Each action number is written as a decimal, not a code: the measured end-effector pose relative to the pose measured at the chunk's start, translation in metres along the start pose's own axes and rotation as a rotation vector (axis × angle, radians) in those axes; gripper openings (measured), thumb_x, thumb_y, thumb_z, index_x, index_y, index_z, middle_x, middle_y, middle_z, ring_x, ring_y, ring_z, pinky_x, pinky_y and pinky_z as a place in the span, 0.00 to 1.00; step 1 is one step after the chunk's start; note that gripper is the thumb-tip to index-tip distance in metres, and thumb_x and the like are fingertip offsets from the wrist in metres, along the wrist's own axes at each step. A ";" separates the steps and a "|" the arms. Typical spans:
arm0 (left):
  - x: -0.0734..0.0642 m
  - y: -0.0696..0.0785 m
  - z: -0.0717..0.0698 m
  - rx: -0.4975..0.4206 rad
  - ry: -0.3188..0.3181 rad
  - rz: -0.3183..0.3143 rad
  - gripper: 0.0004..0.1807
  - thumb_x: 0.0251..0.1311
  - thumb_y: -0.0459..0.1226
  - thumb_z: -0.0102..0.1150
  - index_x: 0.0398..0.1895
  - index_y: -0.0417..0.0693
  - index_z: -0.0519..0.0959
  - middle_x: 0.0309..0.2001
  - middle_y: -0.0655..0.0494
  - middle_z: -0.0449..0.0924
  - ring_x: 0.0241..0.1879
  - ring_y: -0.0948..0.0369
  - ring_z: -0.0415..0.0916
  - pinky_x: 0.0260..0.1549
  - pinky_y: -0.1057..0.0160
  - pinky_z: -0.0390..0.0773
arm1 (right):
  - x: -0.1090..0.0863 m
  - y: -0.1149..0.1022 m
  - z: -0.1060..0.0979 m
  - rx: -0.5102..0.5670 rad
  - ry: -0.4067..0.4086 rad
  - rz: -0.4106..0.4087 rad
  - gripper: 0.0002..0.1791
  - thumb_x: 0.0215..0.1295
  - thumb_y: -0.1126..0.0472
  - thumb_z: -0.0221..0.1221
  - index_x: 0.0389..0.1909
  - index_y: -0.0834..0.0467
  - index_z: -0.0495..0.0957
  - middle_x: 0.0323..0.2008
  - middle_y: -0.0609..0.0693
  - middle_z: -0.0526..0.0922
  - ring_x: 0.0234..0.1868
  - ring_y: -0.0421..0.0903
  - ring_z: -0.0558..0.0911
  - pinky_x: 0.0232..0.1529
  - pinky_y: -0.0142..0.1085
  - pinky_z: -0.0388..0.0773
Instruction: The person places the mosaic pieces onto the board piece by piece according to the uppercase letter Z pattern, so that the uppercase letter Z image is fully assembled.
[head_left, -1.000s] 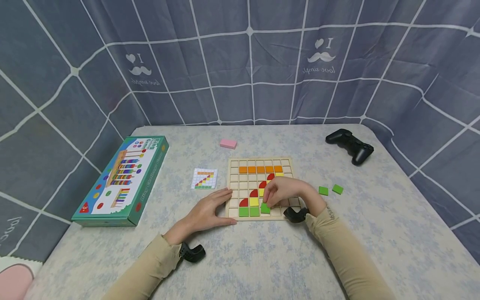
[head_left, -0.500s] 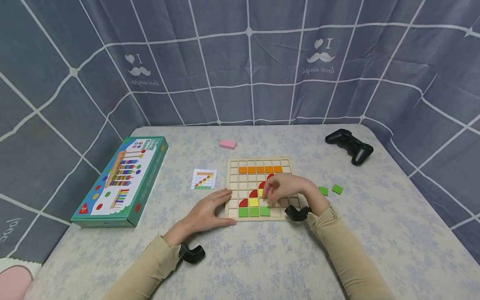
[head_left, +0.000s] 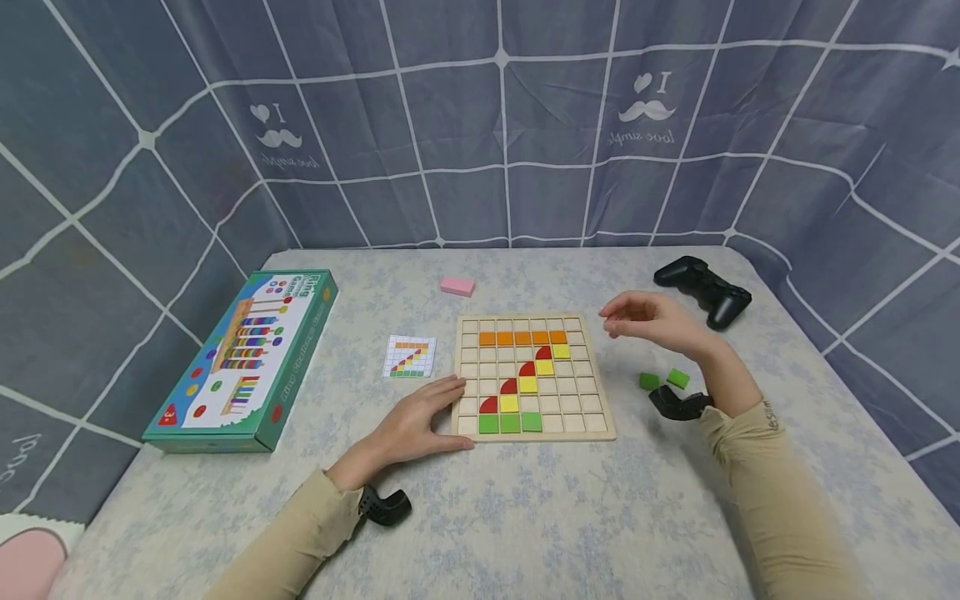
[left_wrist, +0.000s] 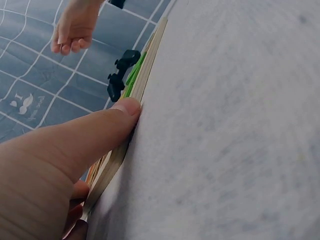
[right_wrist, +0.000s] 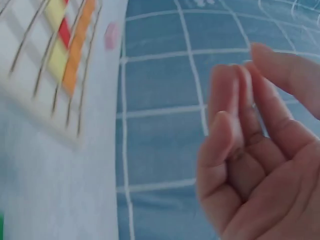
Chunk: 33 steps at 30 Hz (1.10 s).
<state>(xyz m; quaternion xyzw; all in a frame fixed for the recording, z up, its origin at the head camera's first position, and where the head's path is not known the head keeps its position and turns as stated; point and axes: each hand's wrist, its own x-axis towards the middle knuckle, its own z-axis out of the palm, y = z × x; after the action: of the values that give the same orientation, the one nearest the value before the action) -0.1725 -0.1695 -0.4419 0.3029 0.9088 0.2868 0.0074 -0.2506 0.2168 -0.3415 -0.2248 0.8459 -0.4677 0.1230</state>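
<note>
A wooden grid board lies on the table. In its cells sit a row of orange tiles, red quarter-round pieces and yellow squares in a diagonal, and three green squares along the near row. My left hand rests against the board's near left corner, fingers on the left edge; its thumb touches the near edge in the left wrist view. Raised right of the board, my right hand has loosely bent fingers with nothing between them. Two loose green tiles lie near its wrist.
A pattern card lies left of the board. Behind it is a pink block. A black game controller sits at the back right, beyond my right hand. A green toy box lies at the left.
My right hand has let go of the third green tile in the near row, lifted off the board and moved right and away. My left hand has stayed in place.
</note>
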 end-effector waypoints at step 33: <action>-0.001 0.002 0.000 0.001 0.017 0.009 0.47 0.48 0.61 0.64 0.65 0.40 0.67 0.67 0.51 0.63 0.68 0.56 0.55 0.63 0.51 0.62 | -0.047 0.082 -0.007 -0.087 0.068 0.137 0.24 0.57 0.60 0.66 0.52 0.67 0.74 0.46 0.63 0.79 0.38 0.42 0.80 0.32 0.35 0.77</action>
<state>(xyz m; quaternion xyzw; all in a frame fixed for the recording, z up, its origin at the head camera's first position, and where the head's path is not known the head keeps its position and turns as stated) -0.1705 -0.1695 -0.4409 0.3045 0.9075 0.2892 -0.0018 -0.2346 0.2828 -0.4070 -0.1556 0.8826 -0.4283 0.1158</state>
